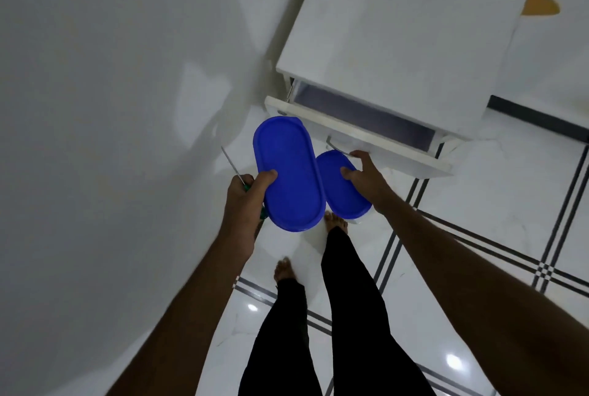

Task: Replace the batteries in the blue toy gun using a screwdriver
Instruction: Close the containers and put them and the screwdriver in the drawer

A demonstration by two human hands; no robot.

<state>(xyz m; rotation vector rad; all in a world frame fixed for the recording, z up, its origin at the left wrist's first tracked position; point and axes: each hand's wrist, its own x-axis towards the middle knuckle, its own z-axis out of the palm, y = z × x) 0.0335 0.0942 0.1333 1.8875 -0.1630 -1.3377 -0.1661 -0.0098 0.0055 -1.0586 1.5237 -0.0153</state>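
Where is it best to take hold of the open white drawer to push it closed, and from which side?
Push the drawer front beside its metal handle, coming from the person's side; the right hand is already there, though also holding a blue-lidded container.

Standing barefoot before open white drawer (357, 137) at one o'clock; left hand (247, 201) gripping screwdriver (232, 167) and large blue-lidded container (288, 172), right hand (366, 177) gripping smaller blue-lidded container (342, 191).

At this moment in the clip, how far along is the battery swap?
Early, still fetching. Done: the drawer is open. In hand: the left hand holds a screwdriver and a large blue-lidded container; the right hand holds a smaller blue-lidded container. Left: everything on the toy gun, which isn't in view.
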